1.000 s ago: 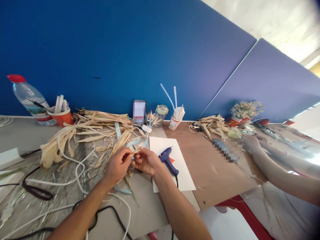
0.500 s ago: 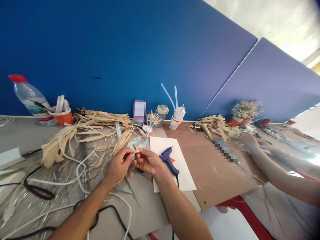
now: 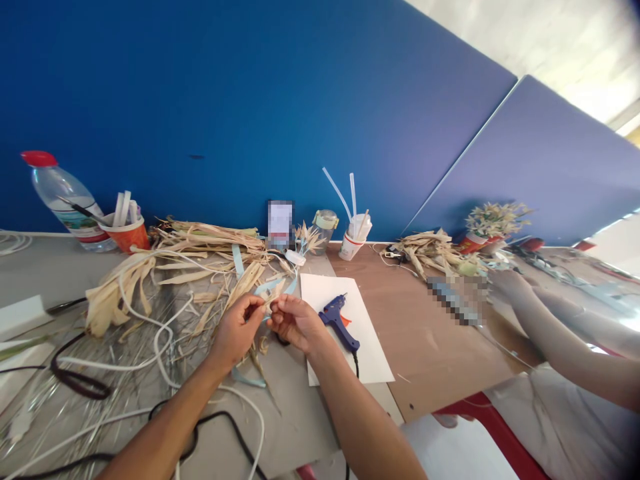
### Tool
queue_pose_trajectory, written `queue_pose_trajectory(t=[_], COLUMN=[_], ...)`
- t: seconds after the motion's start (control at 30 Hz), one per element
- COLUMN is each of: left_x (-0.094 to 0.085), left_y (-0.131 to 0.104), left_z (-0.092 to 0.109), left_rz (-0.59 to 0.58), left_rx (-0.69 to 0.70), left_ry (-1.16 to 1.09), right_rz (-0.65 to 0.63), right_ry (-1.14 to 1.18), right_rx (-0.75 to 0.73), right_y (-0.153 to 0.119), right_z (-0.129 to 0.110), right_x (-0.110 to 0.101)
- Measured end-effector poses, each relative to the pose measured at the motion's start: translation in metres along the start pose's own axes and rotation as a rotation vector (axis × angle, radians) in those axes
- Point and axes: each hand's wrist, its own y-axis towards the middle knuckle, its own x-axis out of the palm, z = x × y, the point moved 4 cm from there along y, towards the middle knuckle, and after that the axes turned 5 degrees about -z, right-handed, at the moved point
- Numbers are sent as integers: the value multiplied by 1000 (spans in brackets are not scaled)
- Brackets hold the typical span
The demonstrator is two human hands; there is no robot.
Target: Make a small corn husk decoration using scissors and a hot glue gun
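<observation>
My left hand (image 3: pixel 241 328) and my right hand (image 3: pixel 296 323) meet fingertip to fingertip over the grey table (image 3: pixel 300 427). Both are closed in a pinch on a small pale piece of dried husk (image 3: pixel 270 299), partly hidden by the fingers. Just right of my right hand, a blue glue gun (image 3: pixel 340 323) lies on a white sheet (image 3: pixel 367 353). Loose dried husks (image 3: pixel 205 239) spread behind and left of my hands, with light blue strips (image 3: pixel 237 259) among them.
White cables (image 3: pixel 165 333) and black cords cross the left side. Along the blue partition stand a bottle (image 3: pixel 73 210), an orange cup (image 3: pixel 131 235), a phone, a jar (image 3: pixel 325 227) and a paper cup (image 3: pixel 351 247). At right, another person's arms (image 3: pixel 555 333) rest near husks.
My hands stay together, with small finger shifts around the husk piece. The other person's hands at right have moved slightly to the right.
</observation>
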Motion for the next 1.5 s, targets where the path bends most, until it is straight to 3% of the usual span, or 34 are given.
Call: queue_pose_trajectory(t=[0.2, 0.5, 0.83, 0.97, 1.1, 1.5], left_x=[4, 2, 4, 6, 9, 14], left_y=[-1, 1, 1, 1, 0, 0], left_z=[-3, -1, 0, -2, -5, -5], left_rz=[-49, -53, -113, -185, -247, -220], left_rx=[-43, -75, -195, -211, -221, -281], left_ry=[-91, -142, -197, -303, -433, -583], right_rz=[37, 56, -1, -66, -49, -23], right_ry=[-162, -168, -217, -199, -197, -171], right_rx=[-183, -265, -178, -178, -209, -209], right_y=[3, 6, 8, 9, 8, 7], right_z=[5, 8, 9, 8, 4, 2], right_x=[3, 2, -5, -2, -1, 4])
